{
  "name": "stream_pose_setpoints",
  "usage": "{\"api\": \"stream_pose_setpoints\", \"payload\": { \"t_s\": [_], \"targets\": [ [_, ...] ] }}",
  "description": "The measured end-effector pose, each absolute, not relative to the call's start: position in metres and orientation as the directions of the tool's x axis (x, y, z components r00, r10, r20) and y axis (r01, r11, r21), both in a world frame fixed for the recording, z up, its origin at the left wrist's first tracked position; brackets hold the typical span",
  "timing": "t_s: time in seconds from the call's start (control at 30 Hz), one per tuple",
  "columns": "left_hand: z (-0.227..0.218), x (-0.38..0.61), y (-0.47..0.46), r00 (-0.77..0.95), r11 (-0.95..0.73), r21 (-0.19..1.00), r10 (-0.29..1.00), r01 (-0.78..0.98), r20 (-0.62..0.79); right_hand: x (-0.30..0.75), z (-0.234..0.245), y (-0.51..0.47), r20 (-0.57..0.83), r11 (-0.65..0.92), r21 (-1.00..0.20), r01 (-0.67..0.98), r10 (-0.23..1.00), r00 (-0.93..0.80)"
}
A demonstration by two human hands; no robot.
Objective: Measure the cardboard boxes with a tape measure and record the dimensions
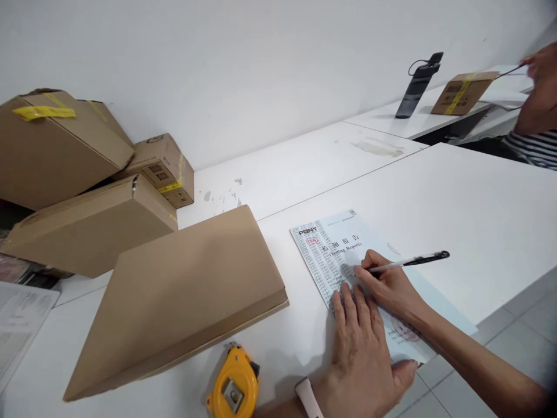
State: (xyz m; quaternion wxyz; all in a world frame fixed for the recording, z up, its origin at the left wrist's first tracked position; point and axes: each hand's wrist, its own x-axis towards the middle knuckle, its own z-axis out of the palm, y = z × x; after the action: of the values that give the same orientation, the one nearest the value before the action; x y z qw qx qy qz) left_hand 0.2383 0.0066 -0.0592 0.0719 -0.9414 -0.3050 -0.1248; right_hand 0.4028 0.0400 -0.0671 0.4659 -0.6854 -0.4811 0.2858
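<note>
A printed testing report [343,244] lies on the white table [470,215] near its front edge. My left hand [363,348] rests flat on the sheet's lower part, fingers stretched out, holding it down. My right hand [387,284] is closed around a black and white pen [409,262], with the tip touching the paper near its middle. A pale watch strap shows on my left wrist.
A flat cardboard box [178,302] lies left of the report, with a yellow tape measure [234,386] in front of it. Several cardboard boxes [69,174] are stacked at the far left. Another person's hand [537,87] is at the top right near a small box [463,93] and a black device [418,87].
</note>
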Motion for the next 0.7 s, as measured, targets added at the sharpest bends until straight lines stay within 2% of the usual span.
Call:
{"api": "stream_pose_setpoints", "payload": {
  "t_s": [0.3,0.7],
  "targets": [
    [-0.0613,0.2384,0.0077,0.78,-0.81,-0.022,0.557,0.586,0.286,0.4035,-0.0667,0.0414,0.062,-0.104,-0.908,0.407,0.925,0.375],
    [-0.0554,0.2361,0.0079,0.787,-0.81,-0.058,0.547,0.584,0.285,0.4036,-0.0637,0.041,0.073,-0.101,-0.904,0.415,0.921,0.383]
  ]
}}
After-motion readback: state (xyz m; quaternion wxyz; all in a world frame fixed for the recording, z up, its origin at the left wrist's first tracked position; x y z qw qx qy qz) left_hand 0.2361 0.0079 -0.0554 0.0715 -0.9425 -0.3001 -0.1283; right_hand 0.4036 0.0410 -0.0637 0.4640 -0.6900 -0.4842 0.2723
